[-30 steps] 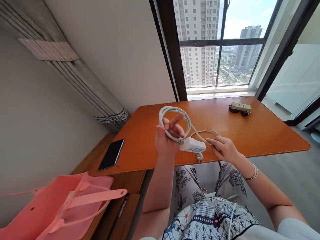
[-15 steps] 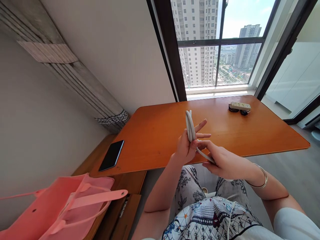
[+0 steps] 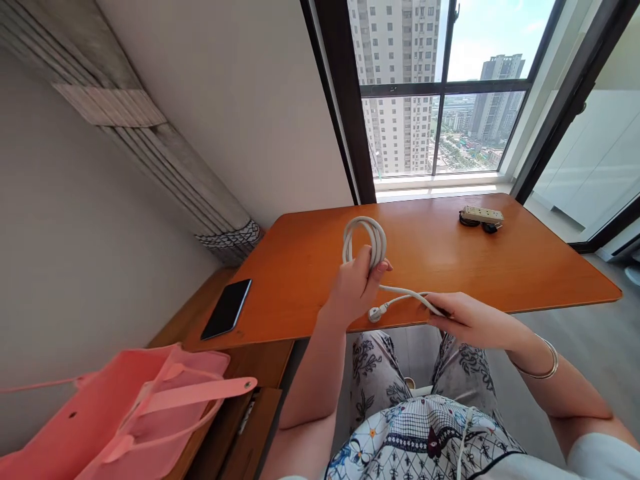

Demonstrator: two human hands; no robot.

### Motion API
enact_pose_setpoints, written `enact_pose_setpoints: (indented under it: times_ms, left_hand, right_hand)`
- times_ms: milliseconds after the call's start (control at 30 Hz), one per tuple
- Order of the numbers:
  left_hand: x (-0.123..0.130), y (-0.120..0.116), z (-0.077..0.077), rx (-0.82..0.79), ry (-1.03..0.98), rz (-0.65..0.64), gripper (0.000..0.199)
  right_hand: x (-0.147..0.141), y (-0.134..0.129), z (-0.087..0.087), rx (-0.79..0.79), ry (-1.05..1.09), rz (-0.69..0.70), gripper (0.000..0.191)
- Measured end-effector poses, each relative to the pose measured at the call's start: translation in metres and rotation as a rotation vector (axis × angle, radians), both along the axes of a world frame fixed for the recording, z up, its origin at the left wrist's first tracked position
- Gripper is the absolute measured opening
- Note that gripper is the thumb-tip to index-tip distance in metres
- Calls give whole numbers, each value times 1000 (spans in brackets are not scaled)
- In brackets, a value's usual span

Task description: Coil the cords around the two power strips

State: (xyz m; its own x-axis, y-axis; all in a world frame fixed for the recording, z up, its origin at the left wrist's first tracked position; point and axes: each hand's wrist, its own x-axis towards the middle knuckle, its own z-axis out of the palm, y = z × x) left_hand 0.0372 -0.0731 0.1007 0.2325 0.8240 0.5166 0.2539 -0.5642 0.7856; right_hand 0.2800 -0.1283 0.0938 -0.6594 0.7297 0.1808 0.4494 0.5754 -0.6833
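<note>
A white power cord (image 3: 379, 233) is wound into several loops, and my left hand (image 3: 356, 283) is closed round the bottom of the coil, above the near part of the table. From the coil a length of the cord runs right to my right hand (image 3: 465, 321), whose fingers pinch it near the table's front edge. Past those fingers the cord doubles back left and ends in a white plug (image 3: 376, 313), which hangs by the table edge below my left hand. Part of the cord is hidden inside both hands.
A brown wooden table (image 3: 300, 267) spreads ahead. On it are a beige power strip (image 3: 481, 215) with a black cord, far right, and a dark phone or tablet (image 3: 227, 309) at left. A pink bag (image 3: 150, 407) stands at lower left, near a tied curtain (image 3: 200, 187).
My hands have moved apart, the right one drawing the cord rightward. The coil has turned to show its round loops, and the plug has come into view.
</note>
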Motion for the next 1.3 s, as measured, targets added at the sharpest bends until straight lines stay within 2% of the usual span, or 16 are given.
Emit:
enact_pose_setpoints:
  times_ms: [133,200,267,333,467,567,667,733,867,967,1100,1167,1233,1300]
  left_hand:
    - [3,0,-2,-104,31,-204,36]
    - [8,-4,-6,-176,8,-352,48]
    - [12,-8,-9,-284,-47,-495,53]
    - [14,-11,-11,-392,-116,-605,52]
    - [14,-14,-13,-532,-250,-781,51]
    - [15,-14,-18,-555,-388,-866,50]
    - [14,-14,-21,-537,-567,-939,51]
    - [11,-14,-20,-515,-689,-877,54]
    - [5,-11,-9,-425,-899,-617,52]
    - [0,-5,-2,-353,-1006,-584,46]
    - [-9,2,3,-220,-1120,-504,44]
    - [-14,4,4,-178,-1144,-463,45]
    - [-17,6,5,-152,-1159,-438,46]
    - [-18,6,4,-128,-1177,-430,47]
  right_hand:
    - [4,5,16,469,176,-283,21]
    - [3,14,23,614,265,-342,21]
    - [0,27,26,678,334,-359,20]
    - [-3,39,26,679,391,-334,20]
    - [-8,52,20,558,459,-202,23]
    - [-10,54,14,484,488,-116,30]
    - [-12,59,1,345,528,-135,41]
    - [-13,66,-13,164,577,-155,48]
    - [-14,77,-48,-248,666,-95,55]
    - [-16,75,-71,-410,635,-70,50]
    - [-17,65,-94,-314,522,-170,47]
    - [-18,62,-103,-248,556,-233,49]
    - [-19,60,-107,-162,633,-322,45]
    - [-19,60,-106,-4,638,-443,35]
